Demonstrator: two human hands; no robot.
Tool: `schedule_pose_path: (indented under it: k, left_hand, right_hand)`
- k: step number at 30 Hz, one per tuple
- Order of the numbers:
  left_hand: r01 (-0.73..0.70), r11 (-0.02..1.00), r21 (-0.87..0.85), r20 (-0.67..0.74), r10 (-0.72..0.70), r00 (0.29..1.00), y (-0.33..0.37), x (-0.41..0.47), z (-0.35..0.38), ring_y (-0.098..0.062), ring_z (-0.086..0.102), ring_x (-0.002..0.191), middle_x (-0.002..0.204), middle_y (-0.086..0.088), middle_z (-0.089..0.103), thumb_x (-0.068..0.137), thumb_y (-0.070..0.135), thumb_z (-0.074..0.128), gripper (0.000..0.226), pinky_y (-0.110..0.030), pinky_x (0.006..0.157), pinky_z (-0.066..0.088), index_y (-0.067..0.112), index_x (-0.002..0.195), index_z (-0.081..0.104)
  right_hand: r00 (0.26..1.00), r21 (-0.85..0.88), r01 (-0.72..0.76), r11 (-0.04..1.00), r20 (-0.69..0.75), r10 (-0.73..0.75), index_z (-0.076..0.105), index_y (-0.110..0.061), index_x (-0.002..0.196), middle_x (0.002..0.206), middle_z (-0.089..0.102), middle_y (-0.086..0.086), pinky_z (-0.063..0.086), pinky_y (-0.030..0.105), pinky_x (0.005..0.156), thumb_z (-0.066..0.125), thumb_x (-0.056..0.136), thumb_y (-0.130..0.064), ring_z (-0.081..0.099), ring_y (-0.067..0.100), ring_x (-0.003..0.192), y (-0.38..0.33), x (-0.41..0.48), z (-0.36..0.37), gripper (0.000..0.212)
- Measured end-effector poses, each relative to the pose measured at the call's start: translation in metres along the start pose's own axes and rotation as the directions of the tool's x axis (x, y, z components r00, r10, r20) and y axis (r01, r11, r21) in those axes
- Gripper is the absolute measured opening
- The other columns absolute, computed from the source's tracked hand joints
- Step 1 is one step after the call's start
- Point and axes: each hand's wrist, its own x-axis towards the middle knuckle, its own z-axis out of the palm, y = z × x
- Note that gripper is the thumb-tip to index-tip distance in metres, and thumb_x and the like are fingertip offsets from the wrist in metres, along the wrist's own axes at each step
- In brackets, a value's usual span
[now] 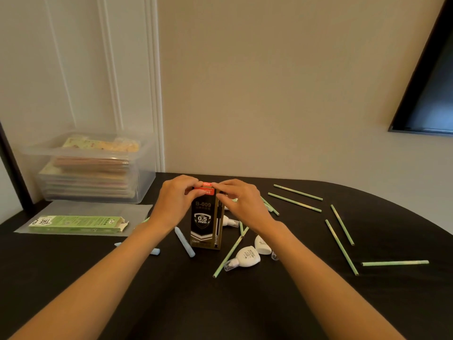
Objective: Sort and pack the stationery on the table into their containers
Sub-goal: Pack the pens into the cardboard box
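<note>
A black and gold pen box point(205, 224) marked 0.5 mm stands upright at the middle of the dark table point(367, 303). My left hand point(175, 204) and my right hand point(241, 201) both pinch its red top flap from either side. Several green pencils point(340, 246) lie scattered to the right. White correction tapes point(247, 257) lie beside the box on the right. Light blue pens point(184, 241) lie to its left. An open green pencil box point(78, 223) lies flat at the left.
A clear plastic bin point(93, 168) with stacked flat packs stands at the back left, its lid point(98, 209) lying under the green box. A dark screen point(431, 94) hangs on the wall at the right. The table edge curves at the right.
</note>
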Motion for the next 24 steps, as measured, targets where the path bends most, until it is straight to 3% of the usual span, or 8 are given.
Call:
schedule_pose_path:
  k: [4, 9, 12, 15, 17, 19, 21, 24]
  left_hand:
    - [0.087, 0.993, -0.075, 0.074, -0.082, 0.994, 0.000, 0.004, 0.000, -0.021, 0.058, 0.110, 0.119, -0.013, 0.061, 0.087, 0.005, 0.061, 0.034, -0.017, 0.085, 0.043, 0.003, 0.120, 0.059]
    - [0.285, 0.954, -0.096, 0.108, -0.274, 0.956, 0.000, 0.015, -0.001, -0.022, 0.045, 0.127, 0.141, -0.009, 0.043, 0.094, 0.005, 0.049, 0.055, -0.034, 0.102, 0.039, 0.013, 0.144, 0.029]
    - [0.380, 0.921, -0.090, 0.136, -0.367, 0.920, 0.003, 0.019, 0.001, -0.025, 0.042, 0.129, 0.143, -0.011, 0.040, 0.097, 0.011, 0.044, 0.051, -0.037, 0.103, 0.037, 0.013, 0.145, 0.025]
    - [0.470, 0.869, -0.154, 0.188, -0.442, 0.877, 0.002, 0.020, 0.007, -0.026, 0.045, 0.124, 0.138, -0.012, 0.044, 0.099, 0.017, 0.040, 0.047, -0.041, 0.105, 0.039, 0.013, 0.144, 0.025]
    - [0.525, 0.827, -0.200, 0.205, -0.489, 0.848, -0.002, 0.022, 0.012, -0.021, 0.054, 0.107, 0.137, -0.013, 0.044, 0.099, 0.016, 0.040, 0.045, -0.038, 0.098, 0.046, 0.014, 0.142, 0.029]
    - [0.570, 0.805, -0.164, 0.246, -0.527, 0.814, -0.003, 0.022, 0.019, -0.015, 0.054, 0.091, 0.137, -0.012, 0.044, 0.097, 0.012, 0.042, 0.043, -0.033, 0.086, 0.048, 0.014, 0.139, 0.034]
    - [0.554, 0.831, -0.057, 0.320, -0.511, 0.798, -0.003, 0.020, 0.028, -0.016, 0.053, 0.094, 0.130, -0.008, 0.048, 0.095, 0.008, 0.042, 0.037, -0.033, 0.083, 0.048, 0.013, 0.132, 0.044]
    - [0.365, 0.917, 0.161, 0.473, -0.396, 0.787, 0.000, 0.016, 0.044, -0.018, 0.050, 0.101, 0.114, -0.008, 0.052, 0.096, 0.009, 0.039, 0.025, -0.028, 0.083, 0.039, 0.015, 0.109, 0.060]
  right_hand:
    - [0.992, 0.118, -0.124, 0.985, 0.037, 0.121, 0.064, -0.017, 0.118, 0.104, 0.067, 0.002, 0.044, 0.015, 0.070, 0.064, 0.086, -0.018, 0.054, 0.002, 0.075, -0.005, 0.007, -0.007, 0.031]
    - [0.929, 0.175, -0.306, 0.936, -0.161, 0.334, 0.063, -0.016, 0.117, 0.111, 0.063, 0.004, 0.049, 0.033, 0.083, 0.057, 0.091, -0.022, 0.058, 0.013, 0.092, 0.005, 0.019, -0.018, 0.028]
    - [0.757, 0.481, -0.422, 0.769, -0.279, 0.591, 0.054, -0.016, 0.127, 0.113, 0.063, 0.009, 0.055, 0.041, 0.083, 0.054, 0.092, -0.020, 0.065, 0.019, 0.090, 0.020, 0.021, -0.034, 0.035]
    - [0.534, 0.736, -0.431, 0.522, -0.258, 0.805, 0.047, -0.011, 0.134, 0.111, 0.063, 0.011, 0.057, 0.023, 0.067, 0.051, 0.095, -0.013, 0.065, 0.010, 0.072, 0.036, 0.019, -0.053, 0.039]
    - [0.394, 0.832, -0.390, 0.393, -0.235, 0.888, 0.050, -0.008, 0.130, 0.110, 0.063, 0.011, 0.054, 0.019, 0.061, 0.051, 0.095, -0.011, 0.064, 0.009, 0.068, 0.044, 0.016, -0.061, 0.036]
    - [0.311, 0.881, -0.361, 0.306, -0.195, 0.930, 0.054, -0.004, 0.122, 0.107, 0.065, 0.012, 0.054, 0.020, 0.061, 0.051, 0.095, -0.010, 0.064, 0.011, 0.066, 0.048, 0.013, -0.065, 0.029]
    - [0.266, 0.909, -0.339, 0.244, -0.157, 0.951, 0.054, -0.001, 0.119, 0.104, 0.065, 0.013, 0.054, 0.019, 0.060, 0.051, 0.095, -0.009, 0.065, 0.013, 0.069, 0.049, 0.009, -0.066, 0.025]
    - [0.183, 0.944, -0.286, 0.163, -0.113, 0.976, 0.046, -0.001, 0.126, 0.106, 0.062, 0.015, 0.053, 0.019, 0.056, 0.049, 0.096, -0.007, 0.066, 0.019, 0.085, 0.054, 0.004, -0.066, 0.031]
